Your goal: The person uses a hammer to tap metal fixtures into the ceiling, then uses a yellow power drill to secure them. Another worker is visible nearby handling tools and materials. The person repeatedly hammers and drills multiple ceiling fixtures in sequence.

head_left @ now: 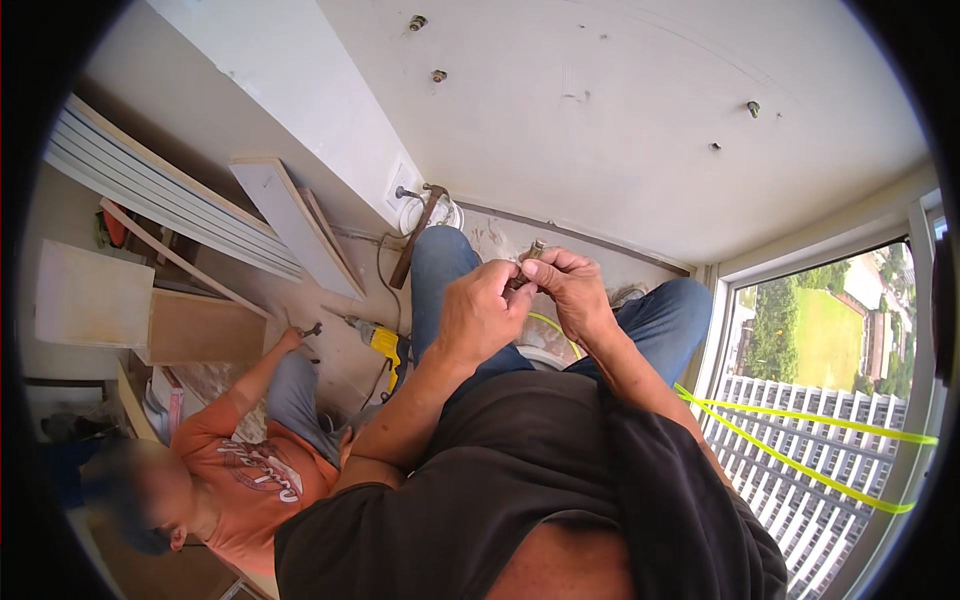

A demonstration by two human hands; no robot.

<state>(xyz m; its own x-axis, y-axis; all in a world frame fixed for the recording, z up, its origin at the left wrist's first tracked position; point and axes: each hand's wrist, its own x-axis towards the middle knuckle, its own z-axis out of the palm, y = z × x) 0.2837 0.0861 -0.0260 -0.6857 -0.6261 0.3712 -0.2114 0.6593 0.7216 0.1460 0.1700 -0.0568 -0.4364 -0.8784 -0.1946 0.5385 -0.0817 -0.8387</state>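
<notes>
Pinching a small metal bolt (pixel 538 249) between fingertips, left hand (pixel 483 310) and right hand (pixel 573 294) meet between bent knees (pixel 440 262); a hammer (pixel 417 240) and yellow drill (pixel 386 343) sit leftward.

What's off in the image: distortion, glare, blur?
Head view: black vignette in the corners, and the slats bow near the left rim, likely from the fisheye. Head view: window is bright, yet outdoor detail holds. Head view: co-worker's head is smeared; left hand and right hand look fairly sharp, fitting partly covered by fingers.
</notes>
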